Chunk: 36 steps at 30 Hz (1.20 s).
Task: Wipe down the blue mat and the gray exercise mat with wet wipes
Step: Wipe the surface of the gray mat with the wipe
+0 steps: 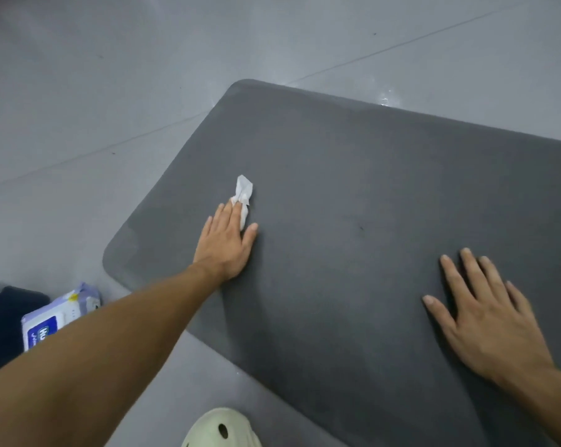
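Note:
The gray exercise mat point(353, 195) lies flat on the floor and fills the middle and right of the view. My left hand point(226, 241) lies flat on its left part with straight fingers, pressing a crumpled white wet wipe point(243, 196) onto the mat; the wipe sticks out past the fingertips. My right hand point(479, 312) rests flat on the mat at the lower right, fingers spread, holding nothing. No blue mat is in view.
A pack of wet wipes point(58, 314) lies on the gray floor point(111, 91) at the lower left, beside a dark object point(2, 324). A pale green clog point(221, 429) shows at the bottom edge. Floor surrounds the mat's left and far edges.

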Each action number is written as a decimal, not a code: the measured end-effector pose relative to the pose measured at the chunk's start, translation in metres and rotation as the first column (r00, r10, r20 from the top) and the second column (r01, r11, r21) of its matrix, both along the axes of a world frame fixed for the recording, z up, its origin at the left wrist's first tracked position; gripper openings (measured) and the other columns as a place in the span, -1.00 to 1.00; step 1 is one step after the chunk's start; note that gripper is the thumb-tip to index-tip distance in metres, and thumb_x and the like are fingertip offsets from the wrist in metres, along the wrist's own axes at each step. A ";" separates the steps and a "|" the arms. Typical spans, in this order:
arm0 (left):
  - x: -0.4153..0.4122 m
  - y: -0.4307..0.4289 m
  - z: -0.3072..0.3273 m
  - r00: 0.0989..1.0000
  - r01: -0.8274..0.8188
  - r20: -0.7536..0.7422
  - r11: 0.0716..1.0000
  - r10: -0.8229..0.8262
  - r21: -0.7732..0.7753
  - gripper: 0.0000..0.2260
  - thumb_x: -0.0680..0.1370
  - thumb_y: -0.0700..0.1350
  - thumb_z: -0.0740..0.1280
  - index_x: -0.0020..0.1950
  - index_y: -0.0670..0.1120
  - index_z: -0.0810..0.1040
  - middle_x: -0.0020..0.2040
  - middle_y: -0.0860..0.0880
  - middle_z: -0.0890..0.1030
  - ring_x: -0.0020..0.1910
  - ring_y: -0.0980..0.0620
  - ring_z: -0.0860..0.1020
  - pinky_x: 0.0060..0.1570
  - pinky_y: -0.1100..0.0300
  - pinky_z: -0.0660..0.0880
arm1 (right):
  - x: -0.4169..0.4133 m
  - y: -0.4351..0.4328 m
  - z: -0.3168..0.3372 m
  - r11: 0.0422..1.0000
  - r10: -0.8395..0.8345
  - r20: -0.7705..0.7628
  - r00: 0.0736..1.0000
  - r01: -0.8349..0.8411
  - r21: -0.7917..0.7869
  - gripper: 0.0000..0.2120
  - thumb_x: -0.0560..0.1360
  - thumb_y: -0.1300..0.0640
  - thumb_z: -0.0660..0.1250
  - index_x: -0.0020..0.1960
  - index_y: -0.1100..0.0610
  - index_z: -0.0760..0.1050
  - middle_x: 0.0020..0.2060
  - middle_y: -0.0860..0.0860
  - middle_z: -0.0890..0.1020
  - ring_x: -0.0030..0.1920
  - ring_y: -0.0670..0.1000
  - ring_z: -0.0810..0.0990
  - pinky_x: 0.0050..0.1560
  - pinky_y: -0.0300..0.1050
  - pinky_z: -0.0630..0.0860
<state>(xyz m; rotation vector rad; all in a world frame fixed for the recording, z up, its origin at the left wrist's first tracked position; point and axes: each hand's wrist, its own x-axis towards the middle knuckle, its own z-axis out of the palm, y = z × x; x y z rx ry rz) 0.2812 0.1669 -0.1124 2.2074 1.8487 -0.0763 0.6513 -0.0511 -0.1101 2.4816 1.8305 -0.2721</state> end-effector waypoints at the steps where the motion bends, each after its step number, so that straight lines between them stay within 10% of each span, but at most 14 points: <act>1: 0.007 0.001 -0.001 0.999 -0.020 0.028 1.000 0.020 0.002 -0.34 0.70 0.24 0.00 0.70 -0.09 0.01 0.71 -0.03 0.00 0.68 -0.05 -0.05 0.63 0.00 -0.08 | 0.001 -0.004 0.000 1.000 -0.008 -0.008 1.000 0.008 0.005 -0.24 0.60 -0.37 -0.09 0.65 0.03 0.24 0.63 0.09 0.24 0.62 0.15 0.19 0.51 0.25 0.28; 10: 0.159 -0.080 -0.002 0.900 0.420 0.115 0.907 -0.420 0.019 -0.27 0.63 0.31 -0.13 0.71 -0.08 -0.03 0.70 0.04 -0.13 0.65 0.08 -0.28 0.63 0.02 -0.17 | 0.003 -0.011 -0.003 1.000 -0.020 -0.031 0.999 0.021 0.012 -0.23 0.60 -0.38 -0.15 0.67 0.01 0.16 0.66 0.05 0.15 0.65 0.12 0.12 0.56 0.18 0.22; 17: 0.192 -0.106 0.003 0.489 0.872 0.026 0.487 -0.872 -0.040 -0.36 0.70 0.23 -0.10 0.70 -0.09 0.01 0.70 0.02 -0.09 0.66 0.09 -0.25 0.62 0.10 -0.25 | 0.019 -0.032 -0.004 0.998 -0.063 -0.017 0.998 0.063 -0.014 -0.20 0.56 -0.47 -0.09 0.67 -0.07 0.14 0.66 0.05 0.14 0.65 0.17 0.14 0.54 0.20 0.28; 22: 0.146 -0.032 0.002 0.805 0.593 -0.011 0.805 -0.593 0.017 -0.20 0.60 0.38 -0.30 0.69 -0.06 0.09 0.69 0.02 0.08 0.65 0.11 -0.13 0.63 0.10 -0.14 | 0.020 -0.038 -0.006 0.996 -0.084 -0.039 0.996 0.083 -0.021 -0.20 0.56 -0.48 -0.10 0.68 -0.09 0.09 0.67 0.01 0.08 0.66 0.13 0.08 0.57 0.18 0.23; 26: 0.110 0.014 0.002 0.973 0.227 -0.041 0.974 -0.228 -0.009 -0.33 0.67 0.28 -0.07 0.68 -0.09 0.13 0.70 -0.02 0.09 0.68 -0.05 0.00 0.63 -0.06 0.00 | 0.018 -0.038 -0.009 0.996 -0.091 -0.031 0.995 0.091 -0.006 -0.22 0.57 -0.45 -0.04 0.67 -0.06 0.14 0.66 0.03 0.14 0.65 0.15 0.15 0.56 0.18 0.24; 30: 0.124 0.007 -0.003 0.959 0.279 0.057 0.960 -0.277 -0.026 -0.13 0.55 0.43 -0.14 0.70 -0.12 0.05 0.70 -0.06 0.02 0.68 -0.06 -0.04 0.64 -0.02 -0.04 | 0.017 -0.039 -0.015 0.996 -0.083 -0.016 0.996 0.083 0.026 -0.23 0.59 -0.44 -0.02 0.66 -0.04 0.18 0.64 0.05 0.20 0.62 0.17 0.21 0.50 0.17 0.11; 36: 0.199 -0.078 0.000 0.658 0.742 0.184 0.671 -0.730 0.010 -0.28 0.64 0.37 -0.22 0.70 -0.02 -0.01 0.69 0.04 -0.05 0.66 0.13 -0.18 0.63 0.00 -0.08 | 0.019 -0.041 -0.023 0.995 -0.067 0.005 0.998 0.067 0.068 -0.24 0.60 -0.44 -0.01 0.66 -0.02 0.18 0.64 0.07 0.21 0.62 0.18 0.21 0.50 0.20 0.13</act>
